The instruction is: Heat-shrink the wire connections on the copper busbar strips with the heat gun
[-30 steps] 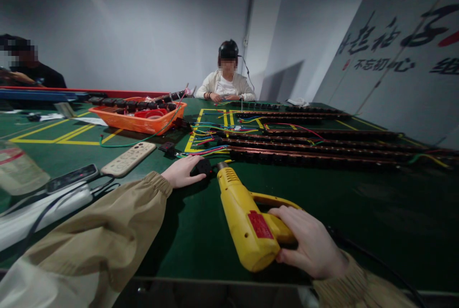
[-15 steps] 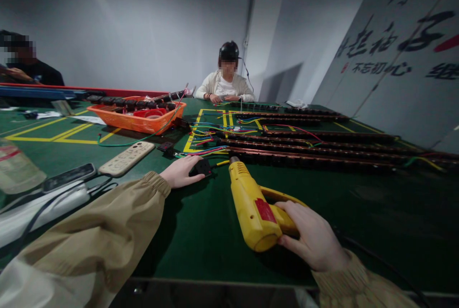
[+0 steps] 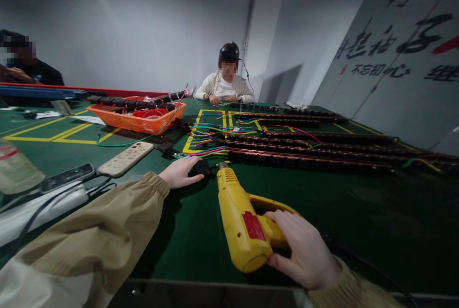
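Observation:
In the head view my right hand (image 3: 304,246) is wrapped round the handle of a yellow heat gun (image 3: 238,226). The gun has a red label, and its metal nozzle points away from me, just right of my left hand (image 3: 181,172). That hand rests on the table with its fingers curled over a small black plastic block (image 3: 201,169). The fingers partly cover the block. A short yellow wire (image 3: 222,163) comes off beside the block, near the nozzle. Red, blue and green wires (image 3: 210,151) lie just beyond, running to long black-and-copper bars (image 3: 304,159).
An orange basket (image 3: 143,124) of parts stands behind my left hand. A beige remote-like power strip (image 3: 125,159), a phone-like device (image 3: 68,177), a white strip (image 3: 43,212) and a clear container (image 3: 17,167) lie left. One person (image 3: 225,83) sits opposite; another (image 3: 30,69) is far left.
The heat gun has moved left and a little towards me in my right hand, bringing its nozzle closer to the black block. My left hand has stayed nearly still.

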Demonstrator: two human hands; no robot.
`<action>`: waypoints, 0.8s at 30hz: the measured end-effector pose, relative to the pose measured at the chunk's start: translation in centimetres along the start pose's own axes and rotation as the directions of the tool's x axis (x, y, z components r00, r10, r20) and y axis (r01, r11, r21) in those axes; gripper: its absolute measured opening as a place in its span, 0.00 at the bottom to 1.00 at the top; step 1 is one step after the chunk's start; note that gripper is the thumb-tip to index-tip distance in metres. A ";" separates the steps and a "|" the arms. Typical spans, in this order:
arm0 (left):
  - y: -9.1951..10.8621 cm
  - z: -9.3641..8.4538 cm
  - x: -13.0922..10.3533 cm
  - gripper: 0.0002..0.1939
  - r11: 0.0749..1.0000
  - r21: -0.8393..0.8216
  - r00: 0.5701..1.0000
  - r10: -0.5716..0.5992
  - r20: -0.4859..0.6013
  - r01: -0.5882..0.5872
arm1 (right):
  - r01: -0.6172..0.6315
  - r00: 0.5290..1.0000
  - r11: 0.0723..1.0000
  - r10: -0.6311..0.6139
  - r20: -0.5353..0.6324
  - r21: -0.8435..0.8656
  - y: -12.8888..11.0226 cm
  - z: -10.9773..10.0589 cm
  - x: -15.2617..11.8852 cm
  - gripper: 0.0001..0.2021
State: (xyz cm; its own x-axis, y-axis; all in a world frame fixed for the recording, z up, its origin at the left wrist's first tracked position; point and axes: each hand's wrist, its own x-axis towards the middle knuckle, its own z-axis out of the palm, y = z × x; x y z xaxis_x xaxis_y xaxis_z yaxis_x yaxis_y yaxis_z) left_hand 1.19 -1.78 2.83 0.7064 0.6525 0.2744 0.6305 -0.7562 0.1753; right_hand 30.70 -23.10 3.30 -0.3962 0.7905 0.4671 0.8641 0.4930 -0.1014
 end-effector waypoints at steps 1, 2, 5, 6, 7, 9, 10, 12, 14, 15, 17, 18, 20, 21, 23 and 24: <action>0.0 0.0 0.0 0.27 1.000 -0.001 1.000 0.000 0.001 0.000 | 0.007 1.000 1.000 -0.006 -0.006 0.009 -0.2 0.1 0.0 0.37; 0.0 0.0 0.0 0.27 1.000 -0.002 1.000 0.002 0.002 -0.002 | 0.014 1.000 1.000 -0.014 -0.013 0.015 -0.4 0.1 0.0 0.37; 0.0 0.1 0.0 0.27 1.000 -0.008 1.000 0.008 -0.006 -0.008 | 0.023 1.000 0.999 -0.022 -0.015 0.029 -0.9 0.1 0.0 0.38; 0.0 0.1 0.0 0.26 1.000 -0.011 1.000 0.010 -0.009 -0.011 | 0.018 1.000 0.999 -0.018 -0.003 0.035 -1.0 0.1 0.0 0.38; 0.0 0.1 0.0 0.26 1.000 -0.013 1.000 0.012 -0.012 -0.012 | 0.012 1.000 0.999 -0.012 0.007 0.041 -1.0 0.1 0.1 0.38; 0.0 0.0 0.1 0.26 1.000 -0.017 1.000 0.011 -0.014 -0.011 | 0.000 1.000 0.999 -0.001 0.020 0.050 -1.1 0.1 0.1 0.38; 0.0 0.0 0.1 0.26 1.000 -0.018 1.000 0.009 -0.012 -0.009 | -0.002 1.000 0.999 0.001 0.021 0.054 -1.1 0.1 0.1 0.38; 0.0 -0.1 0.1 0.25 1.000 -0.017 1.000 0.002 -0.006 -0.003 | 0.000 1.000 0.998 -0.001 0.022 0.062 -1.0 0.1 0.1 0.38; 0.0 -0.1 0.1 0.25 1.000 -0.012 1.000 0.000 0.000 0.000 | 0.009 1.000 0.998 -0.009 0.012 0.064 -0.7 0.2 0.1 0.38; 0.0 -0.1 0.0 0.25 1.000 -0.007 1.000 0.000 0.001 0.000 | 0.012 1.000 0.998 -0.013 0.003 0.065 -0.5 0.3 0.1 0.38; 0.1 0.0 0.0 0.26 1.000 0.004 1.000 -0.002 -0.002 0.002 | 0.019 1.000 0.997 -0.018 -0.016 0.071 -0.1 0.4 0.1 0.38; 0.1 0.0 0.0 0.27 1.000 0.008 1.000 -0.003 -0.002 0.003 | 0.021 1.000 0.997 -0.020 -0.019 0.073 0.2 0.4 0.0 0.38; 0.0 0.1 -0.1 0.29 1.000 0.011 1.000 0.000 -0.005 0.000 | 0.027 1.000 0.997 -0.026 -0.004 0.071 0.7 0.2 0.1 0.37; 0.0 0.1 -0.1 0.30 1.000 0.012 1.000 0.004 -0.006 -0.004 | 0.031 1.000 0.998 -0.031 0.004 0.062 1.0 0.1 0.1 0.37; 0.0 0.2 -0.1 0.33 1.000 0.019 1.000 0.005 -0.009 -0.005 | 0.034 0.999 0.999 -0.034 0.021 0.035 1.5 -0.1 0.2 0.37; 0.0 0.2 -0.1 0.35 1.000 0.026 1.000 -0.001 -0.010 0.001 | 0.032 0.999 0.999 -0.033 0.028 0.024 1.7 -0.2 0.2 0.37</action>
State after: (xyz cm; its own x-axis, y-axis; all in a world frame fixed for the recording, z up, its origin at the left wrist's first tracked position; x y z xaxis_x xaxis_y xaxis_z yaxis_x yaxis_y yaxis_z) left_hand 1.20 -1.84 2.62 0.7023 0.6527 0.2840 0.6396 -0.7538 0.1506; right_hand 32.19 -22.21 3.42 -0.4327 0.7836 0.4458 0.8432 0.5268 -0.1077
